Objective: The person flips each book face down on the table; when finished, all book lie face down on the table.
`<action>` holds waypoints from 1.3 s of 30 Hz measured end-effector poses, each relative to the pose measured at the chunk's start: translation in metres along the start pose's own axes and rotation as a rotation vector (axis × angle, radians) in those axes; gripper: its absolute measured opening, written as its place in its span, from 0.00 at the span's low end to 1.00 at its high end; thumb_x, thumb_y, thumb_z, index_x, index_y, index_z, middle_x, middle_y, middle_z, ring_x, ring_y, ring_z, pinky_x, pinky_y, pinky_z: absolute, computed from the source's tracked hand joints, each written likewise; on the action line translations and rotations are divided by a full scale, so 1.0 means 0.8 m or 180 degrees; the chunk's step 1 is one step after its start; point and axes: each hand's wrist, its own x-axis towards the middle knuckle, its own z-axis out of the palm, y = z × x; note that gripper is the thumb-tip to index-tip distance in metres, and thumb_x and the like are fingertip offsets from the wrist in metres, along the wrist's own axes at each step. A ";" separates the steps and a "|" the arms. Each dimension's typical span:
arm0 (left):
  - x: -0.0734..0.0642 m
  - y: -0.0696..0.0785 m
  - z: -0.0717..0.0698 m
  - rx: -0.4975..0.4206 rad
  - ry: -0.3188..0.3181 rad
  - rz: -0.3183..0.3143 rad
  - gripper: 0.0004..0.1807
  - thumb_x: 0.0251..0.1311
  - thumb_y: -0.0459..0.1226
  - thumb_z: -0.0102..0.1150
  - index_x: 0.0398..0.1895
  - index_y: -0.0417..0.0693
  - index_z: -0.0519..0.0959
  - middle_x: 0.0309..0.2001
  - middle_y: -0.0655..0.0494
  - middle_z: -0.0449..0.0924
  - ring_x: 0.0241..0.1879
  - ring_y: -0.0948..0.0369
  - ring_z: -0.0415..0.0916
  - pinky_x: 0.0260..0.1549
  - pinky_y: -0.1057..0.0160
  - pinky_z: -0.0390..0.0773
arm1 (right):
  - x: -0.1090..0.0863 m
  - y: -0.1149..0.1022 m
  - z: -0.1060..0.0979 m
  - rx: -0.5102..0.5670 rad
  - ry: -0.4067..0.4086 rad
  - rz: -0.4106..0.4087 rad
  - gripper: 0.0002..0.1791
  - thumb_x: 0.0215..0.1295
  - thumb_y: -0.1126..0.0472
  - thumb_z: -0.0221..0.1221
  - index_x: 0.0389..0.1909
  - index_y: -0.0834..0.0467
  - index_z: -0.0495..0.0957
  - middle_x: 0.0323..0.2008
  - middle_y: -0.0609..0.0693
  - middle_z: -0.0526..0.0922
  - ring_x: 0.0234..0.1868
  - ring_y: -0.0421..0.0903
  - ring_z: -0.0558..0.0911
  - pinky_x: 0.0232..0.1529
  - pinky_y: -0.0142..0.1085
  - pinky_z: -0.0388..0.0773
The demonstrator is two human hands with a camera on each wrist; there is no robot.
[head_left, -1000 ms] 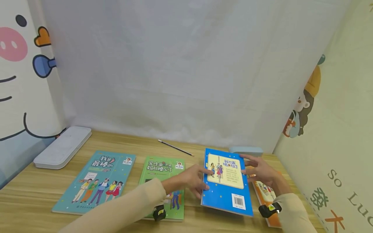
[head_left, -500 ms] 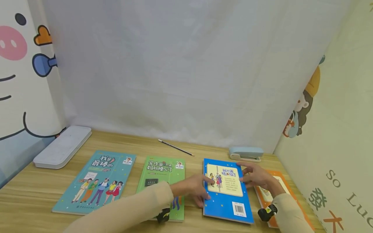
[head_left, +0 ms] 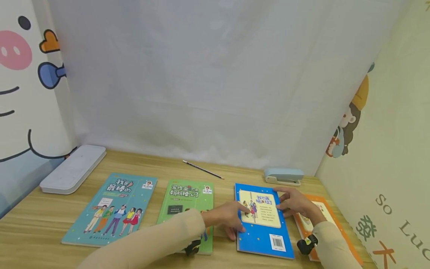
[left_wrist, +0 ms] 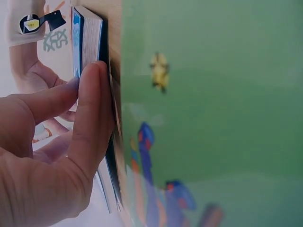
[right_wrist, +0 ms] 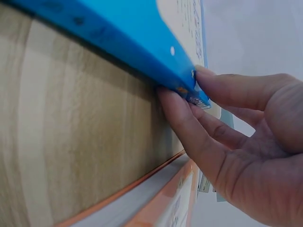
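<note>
Head view: blue book (head_left: 262, 221) lies on the worktop (head_left: 147, 163), barcode side up, between green book (head_left: 186, 200) and orange book (head_left: 324, 207); versus 1.0 s ago it sits nearer the person, its top edge apart from the stapler (head_left: 283, 176), which it then partly covered; more of the orange cover shows too; versus 0.5 s ago, barely any change; teal book (head_left: 112, 209), pencil (head_left: 203, 170) and white case (head_left: 74, 170) look unmoved.

Left hand (head_left: 226, 218): grip closed to the book's thickness, pinching its left edge, fingertips on the cover and others down at the side; right hand (head_left: 297, 203): grip likewise narrow on the right edge near the top corner; right wrist view shows thumb above, forefinger at the lower edge.

Writing: teal cover reads 我是最棒的; green cover, 写作业不用妈妈操心了; blue cover begins 我不再, remainder uncertain; small text below it too fine to read; barcode label (head_left: 277, 243) at its near right corner, digits illegible; wall hanging (head_left: 386, 175) at right reads "So", "Luc" (cut off by the frame), 發 and 大.
</note>
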 end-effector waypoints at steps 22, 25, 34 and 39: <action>0.008 -0.003 0.004 0.0187 -0.0073 0.0131 0.34 0.52 0.26 0.71 0.65 0.53 0.77 0.23 0.45 0.80 0.14 0.59 0.77 0.17 0.65 0.81 | -0.006 -0.018 0.000 -0.0384 0.0059 0.0145 0.34 0.64 0.72 0.62 0.71 0.67 0.62 0.49 0.68 0.78 0.35 0.51 0.82 0.37 0.45 0.87; 0.010 -0.004 0.004 0.0196 -0.0078 0.0142 0.35 0.51 0.26 0.72 0.65 0.52 0.76 0.23 0.46 0.80 0.14 0.59 0.77 0.16 0.65 0.81 | -0.008 -0.019 -0.001 -0.0358 0.0055 0.0154 0.34 0.64 0.72 0.62 0.70 0.68 0.63 0.47 0.67 0.78 0.35 0.51 0.82 0.37 0.45 0.87; 0.005 -0.003 -0.001 0.0218 -0.0125 0.0123 0.33 0.52 0.27 0.71 0.64 0.51 0.77 0.30 0.46 0.79 0.18 0.57 0.80 0.19 0.64 0.82 | -0.013 -0.023 -0.006 -0.0339 0.0001 0.0236 0.32 0.64 0.70 0.62 0.69 0.68 0.64 0.43 0.64 0.80 0.35 0.50 0.83 0.36 0.44 0.87; -0.006 -0.003 -0.012 0.0416 0.0004 0.0235 0.32 0.52 0.30 0.72 0.63 0.52 0.77 0.32 0.46 0.81 0.19 0.57 0.80 0.21 0.64 0.82 | -0.014 -0.029 -0.014 -0.0448 0.0045 0.0114 0.33 0.65 0.67 0.61 0.70 0.68 0.63 0.47 0.65 0.80 0.36 0.50 0.83 0.39 0.43 0.86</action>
